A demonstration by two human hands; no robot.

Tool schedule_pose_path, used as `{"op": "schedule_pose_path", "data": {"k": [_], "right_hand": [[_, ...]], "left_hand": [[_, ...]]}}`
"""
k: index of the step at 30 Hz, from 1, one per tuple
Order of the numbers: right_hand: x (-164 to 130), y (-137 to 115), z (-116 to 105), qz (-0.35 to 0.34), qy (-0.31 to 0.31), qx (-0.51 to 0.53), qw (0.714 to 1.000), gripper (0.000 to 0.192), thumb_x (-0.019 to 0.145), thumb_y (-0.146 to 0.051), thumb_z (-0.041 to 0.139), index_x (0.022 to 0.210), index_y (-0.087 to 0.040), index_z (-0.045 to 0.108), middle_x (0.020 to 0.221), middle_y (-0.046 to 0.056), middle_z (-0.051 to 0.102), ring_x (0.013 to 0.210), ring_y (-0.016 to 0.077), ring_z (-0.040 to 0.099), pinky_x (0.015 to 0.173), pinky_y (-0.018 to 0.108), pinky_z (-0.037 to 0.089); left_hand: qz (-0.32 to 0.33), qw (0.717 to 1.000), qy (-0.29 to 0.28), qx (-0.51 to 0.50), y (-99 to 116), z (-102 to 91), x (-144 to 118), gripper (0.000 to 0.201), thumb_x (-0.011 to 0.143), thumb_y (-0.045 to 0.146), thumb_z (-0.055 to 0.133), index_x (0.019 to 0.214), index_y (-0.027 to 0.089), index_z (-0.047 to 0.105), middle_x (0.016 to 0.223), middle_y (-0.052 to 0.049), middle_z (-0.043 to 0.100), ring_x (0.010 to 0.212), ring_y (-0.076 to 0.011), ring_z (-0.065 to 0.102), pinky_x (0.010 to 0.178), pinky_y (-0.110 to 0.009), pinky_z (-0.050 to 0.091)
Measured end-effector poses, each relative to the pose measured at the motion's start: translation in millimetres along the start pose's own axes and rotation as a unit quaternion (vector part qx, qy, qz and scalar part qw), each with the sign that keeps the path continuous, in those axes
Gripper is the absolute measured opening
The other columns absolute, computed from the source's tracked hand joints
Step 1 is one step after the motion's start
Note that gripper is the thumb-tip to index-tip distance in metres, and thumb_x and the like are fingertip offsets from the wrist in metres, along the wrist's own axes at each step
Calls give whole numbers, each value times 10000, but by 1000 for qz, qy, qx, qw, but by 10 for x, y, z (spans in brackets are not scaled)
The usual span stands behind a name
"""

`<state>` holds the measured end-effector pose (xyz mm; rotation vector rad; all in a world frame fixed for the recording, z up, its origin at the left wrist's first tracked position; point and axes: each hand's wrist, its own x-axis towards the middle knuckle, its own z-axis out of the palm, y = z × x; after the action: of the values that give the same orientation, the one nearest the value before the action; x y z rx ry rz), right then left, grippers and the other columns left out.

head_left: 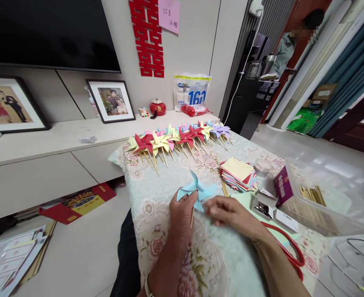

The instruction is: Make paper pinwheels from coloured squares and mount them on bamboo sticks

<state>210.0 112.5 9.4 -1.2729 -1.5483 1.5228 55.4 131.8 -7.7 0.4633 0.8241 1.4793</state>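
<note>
Blue pinwheel (196, 189): held just above the surface (169, 173), near its front middle, in front of the row of finished pinwheels (178, 140).
Left hand (182, 218): fingers closed on the thin stick (192, 216) right under the blue pinwheel.
Right hand (228, 212): fingertips pinched together at the blue pinwheel's lower right blade; what they grip, if anything, I cannot tell.
Tearing risk: the paper blades look thin, so a hard pull at the blade edge likely creases or rips one.
Stick risk: the stick looks slender; squeezing or bending below the blue pinwheel may snap it.
Clutter risk: the paper stack (238, 174) and small open box (265, 206) lie just right of the blue pinwheel; a wide sweep of the right arm could scatter them.
Scissors (288, 247): red handles right of the blue pinwheel, under the right forearm, could catch.
</note>
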Motion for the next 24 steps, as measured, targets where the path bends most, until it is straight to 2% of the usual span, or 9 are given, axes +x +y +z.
{"op": "schedule_pose_path", "data": {"k": [3, 5, 7, 9, 13, 16, 19, 21, 24], "right_hand": [[-18, -4, -101, -68, 148, 33, 986, 457, 843, -579, 660, 1045, -169, 676, 873, 55, 689, 763, 174, 630, 664, 272, 476], [-3, 3, -118, -97, 198, 49, 974, 472, 833, -579, 673, 1092, -183, 677, 963, 80, 710, 889, 214, 644, 741, 301, 493], [22, 16, -94, -111, 195, 37, 974, 424, 813, -528, 714, 1072, -193, 692, 1010, 82, 713, 933, 228, 641, 781, 317, 494], [44, 25, -49, -123, 183, 7, 975, 312, 789, -449, 751, 964, -194, 709, 954, 58, 704, 887, 216, 631, 771, 313, 488], [61, 6, 16, -118, 193, -20, 974, 190, 740, -353, 770, 806, -193, 691, 774, -1, 647, 761, 184, 594, 721, 295, 462], [58, -1, 12, -109, 189, -24, 976, 183, 744, -346, 758, 829, -189, 720, 795, 7, 660, 789, 195, 600, 733, 301, 457], [50, 15, -26, -112, 186, -19, 976, 199, 751, -353, 762, 873, -197, 749, 882, 30, 697, 844, 215, 613, 761, 315, 465], [34, 16, -59, -111, 195, 29, 974, 226, 724, -357, 798, 884, -204, 756, 877, 27, 707, 823, 209, 614, 764, 317, 466], [-20, -28, -97, -84, 173, 185, 964, 302, 682, -367, 845, 928, -212, 764, 830, 16, 725, 774, 187, 622, 775, 311, 470]], "left_hand": [[17, 998, 6, 66, -19, -7, -5, 232, 613, 225, 800, 799, 152, 682, 678, 14, 697, 637, -134, 609, 653, -241, 479], [21, 992, -9, 124, -29, -8, -15, 198, 624, 217, 778, 779, 156, 672, 639, 29, 670, 598, -116, 577, 587, -209, 441], [23, 984, -33, 171, -37, -2, -31, 164, 625, 213, 760, 735, 166, 647, 581, 54, 617, 549, -98, 533, 536, -189, 402], [34, 977, -59, 202, -46, 7, -49, 155, 624, 213, 749, 709, 176, 625, 561, 64, 588, 537, -96, 523, 528, -186, 400], [44, 961, -110, 248, -70, 14, -85, 168, 652, 216, 725, 796, 188, 641, 671, 21, 674, 648, -150, 629, 619, -227, 485], [48, 949, -127, 285, -88, -1, -100, 182, 684, 219, 710, 853, 194, 648, 762, -13, 719, 719, -180, 671, 677, -260, 515], [51, 943, -130, 302, -81, -14, -105, 194, 700, 234, 711, 881, 189, 657, 748, -21, 723, 676, -175, 661, 638, -255, 498], [47, 951, -127, 279, -53, -13, -105, 194, 728, 272, 707, 891, 179, 663, 741, -34, 733, 671, -179, 663, 642, -261, 496], [58, 973, -96, 201, 13, -7, -110, 250, 811, 392, 655, 904, 160, 671, 807, -81, 759, 778, -214, 698, 765, -317, 521]]}}
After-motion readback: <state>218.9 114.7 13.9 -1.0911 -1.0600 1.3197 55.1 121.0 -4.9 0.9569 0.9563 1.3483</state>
